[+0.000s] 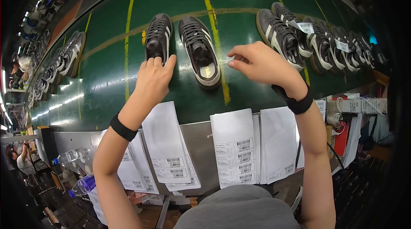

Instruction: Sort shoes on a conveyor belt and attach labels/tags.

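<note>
Two dark sneakers with pale side stripes stand side by side on the green surface, toes pointing away from me. At the heel of the left sneaker (157, 32) is my left hand (155, 75). Its fingers are bent over the heel collar into the opening, and the thumb lies along the side. The right sneaker (199, 51) is untouched, its pale insole showing. To the right of it hovers my right hand (257, 60), fingers loosely bent, thumb and forefinger apart, with nothing visible between them. Both wrists wear black bands.
More striped sneakers (280, 32) stand in a row at the right, some with white tags (305, 27). Another row (68, 56) lines the left. Printed label sheets (234, 143) hang along the near edge. Plastic bottles (72, 156) are at the lower left.
</note>
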The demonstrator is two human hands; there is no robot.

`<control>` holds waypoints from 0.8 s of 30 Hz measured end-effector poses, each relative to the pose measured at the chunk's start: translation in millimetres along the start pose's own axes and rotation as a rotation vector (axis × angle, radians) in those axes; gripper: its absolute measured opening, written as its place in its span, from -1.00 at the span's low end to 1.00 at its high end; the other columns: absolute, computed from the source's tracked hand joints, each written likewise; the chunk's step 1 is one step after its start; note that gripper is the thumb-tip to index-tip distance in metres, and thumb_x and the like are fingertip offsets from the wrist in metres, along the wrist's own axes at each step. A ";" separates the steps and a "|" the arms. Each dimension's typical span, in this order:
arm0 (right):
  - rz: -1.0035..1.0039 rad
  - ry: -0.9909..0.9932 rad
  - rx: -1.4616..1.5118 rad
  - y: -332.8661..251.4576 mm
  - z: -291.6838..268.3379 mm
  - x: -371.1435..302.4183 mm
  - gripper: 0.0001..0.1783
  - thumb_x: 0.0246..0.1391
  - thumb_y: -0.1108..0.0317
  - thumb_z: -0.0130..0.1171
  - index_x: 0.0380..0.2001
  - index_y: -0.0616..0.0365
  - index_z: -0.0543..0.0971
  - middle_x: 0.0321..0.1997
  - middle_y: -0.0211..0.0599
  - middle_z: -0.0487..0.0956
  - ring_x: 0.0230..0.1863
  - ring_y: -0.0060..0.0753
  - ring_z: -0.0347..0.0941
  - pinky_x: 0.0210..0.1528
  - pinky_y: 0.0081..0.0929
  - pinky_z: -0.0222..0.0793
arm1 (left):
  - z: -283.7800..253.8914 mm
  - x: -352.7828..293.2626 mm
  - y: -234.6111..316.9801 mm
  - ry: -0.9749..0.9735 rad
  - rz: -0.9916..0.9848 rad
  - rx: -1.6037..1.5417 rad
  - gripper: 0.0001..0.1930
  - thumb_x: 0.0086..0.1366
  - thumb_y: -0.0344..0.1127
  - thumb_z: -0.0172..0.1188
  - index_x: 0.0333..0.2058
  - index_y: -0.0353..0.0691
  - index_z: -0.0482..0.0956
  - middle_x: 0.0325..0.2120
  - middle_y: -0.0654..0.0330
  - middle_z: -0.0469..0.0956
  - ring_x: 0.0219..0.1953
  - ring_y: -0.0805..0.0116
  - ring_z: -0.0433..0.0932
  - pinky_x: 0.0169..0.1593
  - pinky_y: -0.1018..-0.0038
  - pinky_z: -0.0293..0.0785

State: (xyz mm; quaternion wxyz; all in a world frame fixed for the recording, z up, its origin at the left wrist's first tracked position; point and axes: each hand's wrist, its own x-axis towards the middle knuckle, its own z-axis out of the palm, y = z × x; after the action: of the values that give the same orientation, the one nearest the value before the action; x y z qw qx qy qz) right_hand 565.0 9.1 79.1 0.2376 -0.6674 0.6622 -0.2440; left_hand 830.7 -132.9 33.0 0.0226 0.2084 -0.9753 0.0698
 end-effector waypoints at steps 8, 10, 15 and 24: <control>-0.127 0.189 -0.036 26.4 39.6 65.5 -0.82 0.07 0.46 0.05 -0.29 0.30 0.57 -0.30 0.06 0.61 -0.18 0.12 0.54 -0.09 -0.12 0.45 | 18.9 39.6 71.9 0.208 0.000 -0.433 -0.28 -0.10 -0.01 0.50 0.00 -0.26 0.46 0.12 -0.04 0.31 -0.26 0.03 0.61 -0.29 0.28 0.58; -0.149 0.195 -0.037 29.6 44.9 73.3 -0.81 0.08 0.46 0.05 -0.27 0.29 0.58 -0.28 0.03 0.61 -0.15 0.10 0.53 -0.05 -0.14 0.44 | 26.5 45.3 83.9 0.223 -0.066 -0.409 -0.38 -0.16 -0.05 0.51 -0.15 -0.28 0.54 0.12 -0.03 0.32 -0.26 0.01 0.60 -0.30 0.28 0.58; -0.156 0.143 -0.027 27.7 39.7 70.4 -0.79 0.09 0.42 0.09 -0.23 0.28 0.59 -0.22 -0.04 0.59 -0.09 0.05 0.51 0.03 -0.18 0.42 | 32.6 47.9 88.3 0.208 -0.117 -0.399 -0.60 -0.14 -0.08 0.45 -0.45 -0.32 0.64 0.05 -0.02 0.45 -0.31 0.03 0.61 -0.30 0.24 0.57; -0.157 0.170 -0.072 -42.6 44.1 -17.9 -0.57 -0.05 0.33 0.31 -0.11 0.22 0.44 -0.16 -0.06 0.44 -0.05 0.04 0.41 -0.05 -0.17 0.42 | -87.3 -11.3 87.4 -0.166 0.212 -0.731 -0.70 -0.06 -0.20 0.35 -0.55 -0.36 0.58 -0.30 0.00 0.52 -0.53 0.06 0.57 -0.46 0.26 0.48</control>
State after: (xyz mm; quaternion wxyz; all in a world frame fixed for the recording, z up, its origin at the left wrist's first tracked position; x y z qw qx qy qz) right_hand 626.0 27.1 72.3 0.1366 -0.7023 0.6340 -0.2935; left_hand 806.5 -36.7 107.5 0.0093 0.0898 -0.9505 -0.2974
